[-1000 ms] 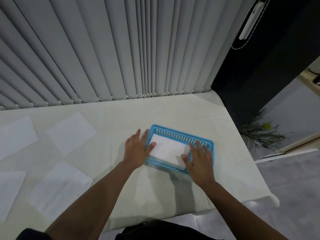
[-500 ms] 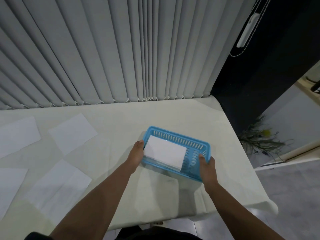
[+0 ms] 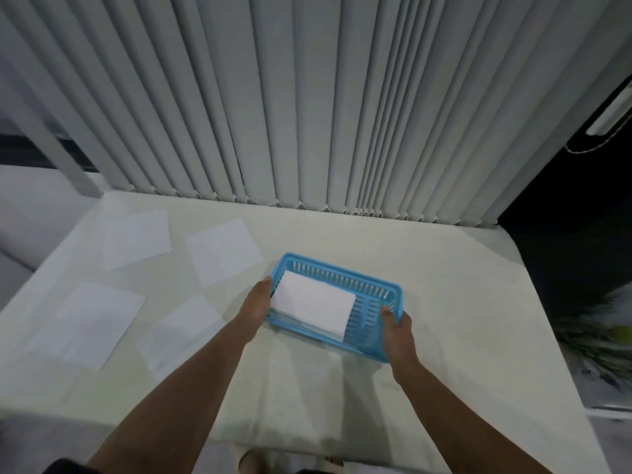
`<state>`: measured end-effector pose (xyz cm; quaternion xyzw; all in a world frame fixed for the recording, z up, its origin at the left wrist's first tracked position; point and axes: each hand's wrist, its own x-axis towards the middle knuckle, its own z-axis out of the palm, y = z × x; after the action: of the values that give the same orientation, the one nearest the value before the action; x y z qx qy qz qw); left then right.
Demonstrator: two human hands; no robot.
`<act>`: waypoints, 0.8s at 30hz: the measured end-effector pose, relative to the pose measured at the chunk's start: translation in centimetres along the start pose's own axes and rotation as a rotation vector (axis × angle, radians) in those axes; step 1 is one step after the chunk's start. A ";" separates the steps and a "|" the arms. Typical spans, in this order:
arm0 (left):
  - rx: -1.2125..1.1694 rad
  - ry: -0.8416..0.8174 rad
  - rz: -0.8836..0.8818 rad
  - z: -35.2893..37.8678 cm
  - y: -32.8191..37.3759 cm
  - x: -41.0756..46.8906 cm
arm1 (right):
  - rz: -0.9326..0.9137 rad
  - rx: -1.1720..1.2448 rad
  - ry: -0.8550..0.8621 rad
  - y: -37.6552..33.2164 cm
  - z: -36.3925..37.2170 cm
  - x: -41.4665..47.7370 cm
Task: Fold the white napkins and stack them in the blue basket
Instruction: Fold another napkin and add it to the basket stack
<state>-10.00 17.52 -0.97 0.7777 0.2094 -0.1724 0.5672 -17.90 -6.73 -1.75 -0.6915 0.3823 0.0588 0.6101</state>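
Observation:
The blue basket [image 3: 345,272] is held between both hands, tilted, just above the pale table [image 3: 444,302]. A folded white napkin [image 3: 313,304] lies in its left part. My left hand [image 3: 254,306] grips the basket's left end, thumb at the rim. At the right near corner my right hand [image 3: 396,331] grips the rim, thumb inside. Several flat unfolded white napkins lie on the table to the left, among them one [image 3: 224,254] close to the basket, one [image 3: 136,239] further back and one [image 3: 92,323] near the left edge.
Grey vertical blinds [image 3: 307,114] hang along the table's far edge. The table's right edge [image 3: 547,336] drops to a dark area with a plant [image 3: 602,340]. The near table edge runs just in front of my body.
Both hands went from resting flat over the napkin in the basket to gripping its ends, and the basket now sits tilted. The view has swung left, showing more napkins.

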 end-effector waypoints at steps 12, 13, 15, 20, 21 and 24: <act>-0.025 0.019 -0.020 -4.9 -0.9 2.6 | -0.007 -0.041 -0.023 -0.6 5.3 0.4; -0.017 0.020 -0.018 -4.9 -1.0 2.7 | -0.020 -0.061 -0.018 -0.8 5.3 0.2; 0.004 0.034 -0.001 -4.8 -1.1 2.7 | -0.082 -0.101 0.001 -1.4 5.4 -0.3; 0.177 0.191 0.109 -5.5 -1.2 2.4 | -0.342 -0.500 0.123 -3.0 5.7 -1.2; 0.194 0.238 0.110 -5.9 -1.3 2.3 | -0.408 -0.585 0.130 -3.5 5.8 -1.5; 0.220 0.332 0.110 -7.7 -2.4 2.0 | -0.575 -0.711 0.065 -4.5 7.2 -2.0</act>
<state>-9.34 25.78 -1.59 0.8629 0.2372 -0.0325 0.4451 -13.82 0.45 1.09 -0.9374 0.1499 -0.0070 0.3143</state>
